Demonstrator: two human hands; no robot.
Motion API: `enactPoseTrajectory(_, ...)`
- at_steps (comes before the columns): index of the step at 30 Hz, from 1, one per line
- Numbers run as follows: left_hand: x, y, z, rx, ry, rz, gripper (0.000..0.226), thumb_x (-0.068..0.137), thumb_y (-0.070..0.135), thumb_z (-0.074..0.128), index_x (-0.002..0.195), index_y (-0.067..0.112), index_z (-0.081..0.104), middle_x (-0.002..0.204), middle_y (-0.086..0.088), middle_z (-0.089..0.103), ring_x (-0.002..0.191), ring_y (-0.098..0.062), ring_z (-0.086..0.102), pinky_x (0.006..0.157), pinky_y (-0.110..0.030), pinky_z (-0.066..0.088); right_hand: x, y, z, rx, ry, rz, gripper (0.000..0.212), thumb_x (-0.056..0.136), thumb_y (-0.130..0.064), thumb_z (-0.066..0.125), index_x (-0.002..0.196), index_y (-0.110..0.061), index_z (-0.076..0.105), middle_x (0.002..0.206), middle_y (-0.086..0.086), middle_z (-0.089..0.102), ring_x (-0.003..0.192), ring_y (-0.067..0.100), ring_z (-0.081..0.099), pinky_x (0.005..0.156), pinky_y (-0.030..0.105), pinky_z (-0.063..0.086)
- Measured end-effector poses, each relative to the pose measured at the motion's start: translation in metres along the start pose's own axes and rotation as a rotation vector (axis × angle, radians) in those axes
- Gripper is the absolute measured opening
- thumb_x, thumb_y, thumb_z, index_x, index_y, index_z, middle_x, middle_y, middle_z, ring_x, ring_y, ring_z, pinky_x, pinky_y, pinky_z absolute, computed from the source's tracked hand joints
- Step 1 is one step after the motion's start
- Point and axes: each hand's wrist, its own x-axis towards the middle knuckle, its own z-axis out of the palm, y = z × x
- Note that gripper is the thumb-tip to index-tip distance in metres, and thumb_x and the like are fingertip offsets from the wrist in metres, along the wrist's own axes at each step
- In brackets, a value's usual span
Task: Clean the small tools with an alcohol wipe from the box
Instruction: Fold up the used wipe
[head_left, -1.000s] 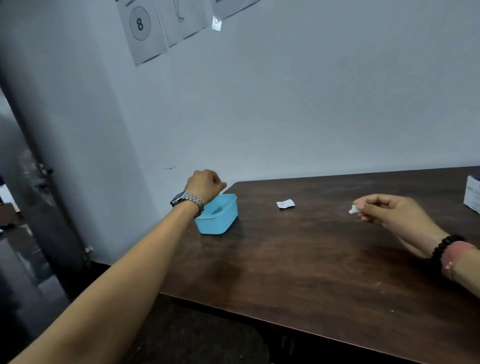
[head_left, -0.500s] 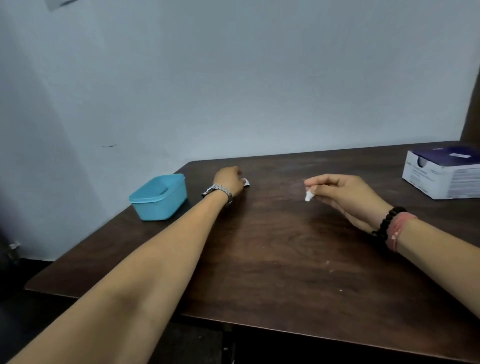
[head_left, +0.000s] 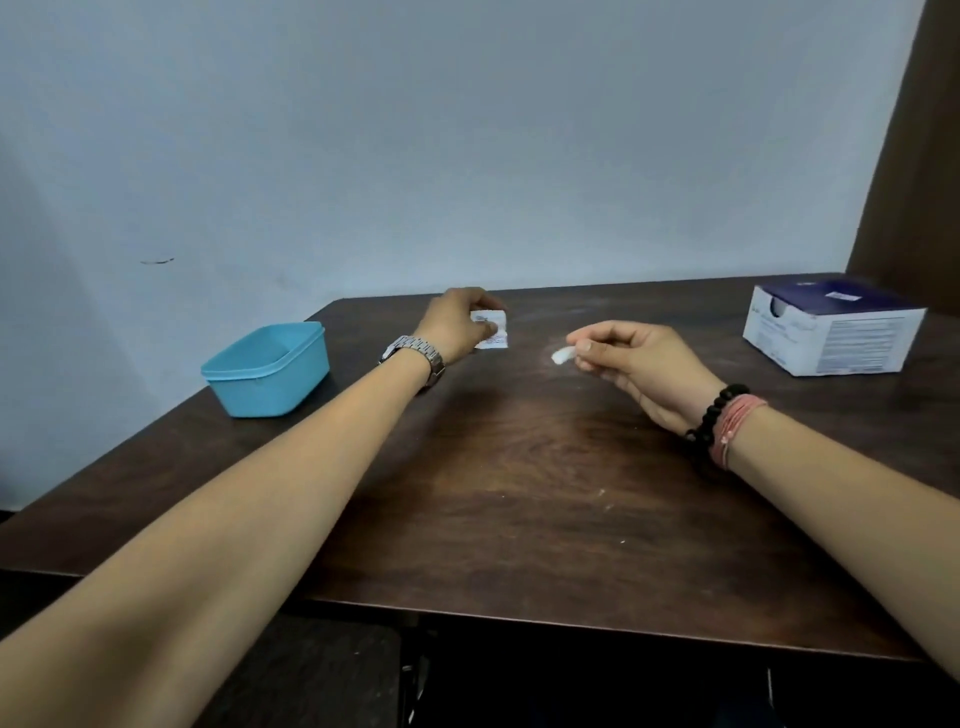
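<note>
A dark wooden worktop (head_left: 519, 493) fills the near and middle ground, its far edge against a pale wall (head_left: 467, 145); two bare forearms reach across it from the near side.

At the far right a white and navy cardboard box (head_left: 831, 330) sits flat on the worktop, an opening in its top at the left end; what is inside cannot be made out.

At the far left a light blue plastic tub (head_left: 267, 369) stands without a lid near the worktop's edge; only its bare inner wall shows, and the bottom is out of sight.

The left hand (head_left: 457, 325), a metal watch (head_left: 415, 356) on its wrist, lies at the far middle of the worktop; its grip is narrow, fingertips pinching a small white printed sachet (head_left: 493, 332) which rests on the worktop just right of the hand; whether a small tool lies under the fingers cannot be told.

The right hand (head_left: 639, 364), with a black bead bracelet (head_left: 714, 410) and pink threads (head_left: 737, 426) at the wrist, hovers over the worktop between the sachet and the box; its grip is tight, thumb and forefinger pinching a small folded white wipe (head_left: 561, 355) that pokes out leftward, clear of the surface.
</note>
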Motion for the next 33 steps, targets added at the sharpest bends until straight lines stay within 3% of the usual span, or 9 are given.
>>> enactPoseTrajectory(3,-0.013,0.020,0.011,-0.086,-0.086,0.069,0.025,0.088,0.011,0.064,0.111,0.018,0.069,0.100,0.002,0.065,0.088,-0.012,0.062,0.064,-0.021,0.054,-0.002,-0.004,0.002,0.055,0.010,0.037,0.007,0.089,0.000,0.062,0.091,0.001,0.068,0.099,0.012,0.069,0.090,0.016,0.066,0.078,0.016,0.055)
enactPoseTrajectory(8,-0.025,0.022,0.034,-0.281,-0.135,0.048,0.022,0.091,0.010,0.060,0.109,0.021,0.069,0.097,-0.008,0.071,0.081,-0.013,0.064,0.060,-0.020,0.050,-0.002,-0.004,0.003,0.016,0.016,0.009,0.012,0.086,0.007,0.063,0.087,-0.004,0.068,0.089,0.007,0.068,0.080,0.011,0.065,0.079,0.017,0.056)
enactPoseTrajectory(12,-0.034,0.029,0.039,-0.494,-0.193,0.011,0.026,0.096,0.007,0.054,0.117,0.014,0.066,0.093,-0.006,0.069,0.080,-0.010,0.063,0.065,-0.019,0.054,-0.001,-0.004,0.003,-0.041,0.027,-0.011,0.018,0.086,0.010,0.062,0.091,-0.007,0.066,0.088,0.011,0.064,0.074,0.013,0.062,0.073,0.016,0.056)
enactPoseTrajectory(18,-0.041,0.039,0.039,-0.617,-0.175,0.001,0.026,0.096,0.004,0.053,0.119,0.011,0.065,0.087,-0.002,0.069,0.077,-0.007,0.065,0.068,-0.018,0.054,-0.002,-0.002,0.001,-0.162,0.054,-0.063,0.017,0.086,0.007,0.065,0.091,-0.008,0.068,0.084,0.006,0.065,0.073,0.010,0.062,0.078,0.019,0.056)
enactPoseTrajectory(23,-0.045,0.041,0.042,-0.673,-0.190,-0.002,0.027,0.096,0.001,0.052,0.119,0.010,0.064,0.094,-0.007,0.070,0.087,-0.015,0.067,0.083,-0.028,0.056,-0.003,-0.003,0.001,-0.212,0.099,-0.101,0.006,0.086,0.000,0.068,0.087,-0.006,0.067,0.072,0.009,0.063,0.056,0.009,0.057,0.060,0.015,0.053)
enactPoseTrajectory(25,-0.046,0.044,0.043,-0.697,-0.196,0.001,0.029,0.096,0.000,0.051,0.121,0.008,0.063,0.096,-0.008,0.070,0.086,-0.013,0.067,0.082,-0.026,0.055,-0.002,-0.003,0.000,-0.251,0.118,-0.123,0.006,0.086,-0.002,0.069,0.085,-0.007,0.066,0.068,0.006,0.062,0.052,0.006,0.056,0.056,0.015,0.051)
enactPoseTrajectory(27,-0.047,0.046,0.043,-0.725,-0.198,-0.001,0.031,0.095,-0.002,0.051,0.123,0.008,0.062,0.103,-0.011,0.070,0.087,-0.012,0.067,0.080,-0.023,0.055,-0.002,-0.001,-0.001,-0.307,0.134,-0.136,0.005,0.086,-0.005,0.071,0.086,-0.008,0.066,0.069,0.004,0.061,0.054,0.003,0.055,0.053,0.016,0.049)
enactPoseTrajectory(33,-0.051,0.053,0.043,-0.863,-0.216,-0.019,0.037,0.091,-0.005,0.056,0.127,0.006,0.058,0.115,-0.012,0.067,0.097,-0.017,0.066,0.092,-0.031,0.054,0.000,-0.001,-0.004,-0.394,0.176,-0.174,0.010,0.085,-0.013,0.073,0.082,-0.019,0.066,0.082,-0.001,0.065,0.069,0.006,0.057,0.053,0.016,0.047)
